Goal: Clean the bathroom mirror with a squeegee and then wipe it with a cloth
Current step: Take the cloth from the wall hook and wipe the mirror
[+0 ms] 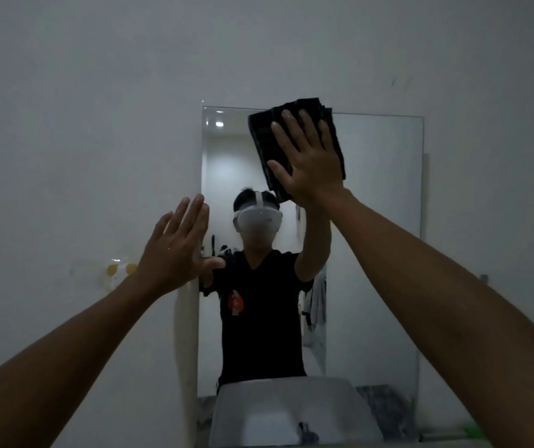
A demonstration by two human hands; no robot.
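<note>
Right hand (311, 163) pressing black cloth (264, 140) flat on mirror (382, 221) top, fingers spread; left hand (175, 250) open at mirror's left edge; sink (236, 405) below.

1. A plain pale wall (97, 92) carries everything in view; it fills the upper half and the left side.
2. A frameless rectangular mirror (378, 221) is fixed flat on the wall, right of centre, its top edge about a quarter of the way down.
3. A black folded cloth (260, 137) lies flat against the mirror at its top edge, its upper corner reaching just over the edge.
4. A small clear fitting with yellow patches (118, 270) sticks to the wall left of the mirror, near its mid-height.
5. A white basin (291, 399) sits against the wall below the mirror, covering its bottom edge.
6. A small dark mark (393, 81) shows on the wall above the mirror's right end.
</note>
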